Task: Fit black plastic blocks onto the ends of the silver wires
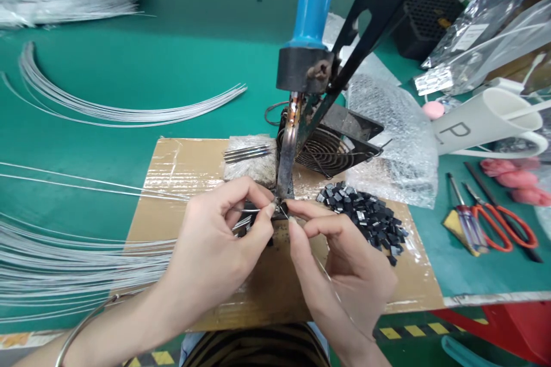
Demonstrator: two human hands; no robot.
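Observation:
My left hand (219, 241) pinches a thin silver wire (247, 210) between thumb and forefinger, its end held under the tip of a mounted soldering iron (287, 149) with a blue handle. My right hand (340, 258) is closed in a pinch just right of the tip, holding something small and thin that I cannot make out. The two hands almost touch below the iron, over a taped cardboard sheet (172, 178). A heap of small dark parts (365, 218) lies on the cardboard beside my right hand.
Bundles of silver wires (77, 258) fan out at the left and a curved bunch (107, 109) lies farther back. A small black fan (331, 146), bubble wrap (391, 137), a screwdriver (467, 221), orange-handled scissors (503, 223) and a white tube (482, 120) sit at the right.

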